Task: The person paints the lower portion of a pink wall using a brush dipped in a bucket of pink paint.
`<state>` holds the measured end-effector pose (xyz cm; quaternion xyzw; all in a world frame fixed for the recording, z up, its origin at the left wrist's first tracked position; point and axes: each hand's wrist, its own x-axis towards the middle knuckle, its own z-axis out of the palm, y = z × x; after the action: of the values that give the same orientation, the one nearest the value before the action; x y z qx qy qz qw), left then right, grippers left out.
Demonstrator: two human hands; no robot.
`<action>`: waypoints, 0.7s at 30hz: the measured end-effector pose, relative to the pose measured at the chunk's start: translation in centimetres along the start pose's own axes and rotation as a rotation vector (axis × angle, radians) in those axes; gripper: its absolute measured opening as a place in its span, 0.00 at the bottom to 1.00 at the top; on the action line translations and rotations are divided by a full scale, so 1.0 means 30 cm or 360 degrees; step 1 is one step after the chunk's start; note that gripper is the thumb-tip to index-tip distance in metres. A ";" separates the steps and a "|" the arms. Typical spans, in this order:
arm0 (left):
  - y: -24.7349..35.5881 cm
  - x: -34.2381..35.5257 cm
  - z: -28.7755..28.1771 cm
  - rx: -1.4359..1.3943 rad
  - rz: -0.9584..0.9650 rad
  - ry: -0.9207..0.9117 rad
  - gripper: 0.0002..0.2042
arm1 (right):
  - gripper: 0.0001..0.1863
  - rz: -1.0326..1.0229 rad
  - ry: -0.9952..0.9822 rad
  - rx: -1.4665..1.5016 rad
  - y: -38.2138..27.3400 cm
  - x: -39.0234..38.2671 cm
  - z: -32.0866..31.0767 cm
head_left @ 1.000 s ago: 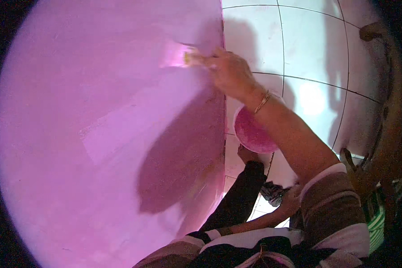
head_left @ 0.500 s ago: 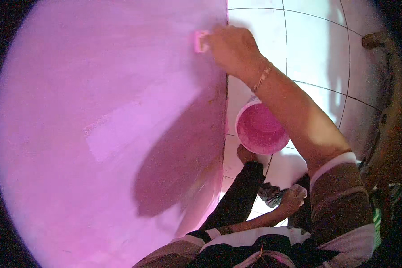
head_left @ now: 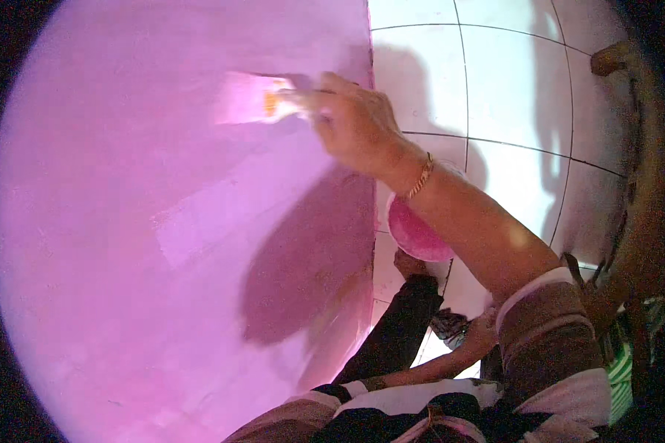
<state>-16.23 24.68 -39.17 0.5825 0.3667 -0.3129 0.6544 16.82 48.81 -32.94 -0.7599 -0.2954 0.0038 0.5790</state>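
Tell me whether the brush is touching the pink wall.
Touching. The head view shows the brush in the right hand, bristles pressed flat on the pink wall.

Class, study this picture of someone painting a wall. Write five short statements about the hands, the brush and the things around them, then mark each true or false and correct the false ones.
1. The right hand grips a paintbrush against the pink wall. True.
2. The brush bristles rest on the white floor tiles. False: they touch the pink wall, and the tiled floor lies to the right.
3. A gold bracelet sits on the right wrist. True.
4. The pink bowl stands on a table. False: it shows under the right forearm, above the tiled floor.
5. The left hand also holds the paintbrush. False: it is low down, near the body, away from the brush.
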 end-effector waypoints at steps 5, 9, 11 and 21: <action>0.026 -0.009 -0.004 0.0018 0.0257 0.0113 0.12 | 0.16 0.0404 -0.0406 -0.0337 0.232 -0.100 0.032; 0.017 0.012 -0.003 -0.0455 -0.0333 -0.0215 0.11 | 0.17 0.0676 -0.0816 -0.0870 0.459 -0.185 0.004; 0.038 0.006 -0.006 -0.0436 -0.0219 -0.0066 0.12 | 0.18 0.0845 -0.0766 -0.0757 0.457 -0.165 -0.021; 0.276 -0.022 -0.106 0.0197 -0.0140 0.0152 0.14 | 0.17 0.1459 -0.1027 0.0060 0.322 0.079 -0.019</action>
<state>-10.02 28.85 -34.35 0.6194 0.4029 -0.3353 0.5845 23.27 47.88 -40.47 -0.7605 -0.0968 0.4926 0.4118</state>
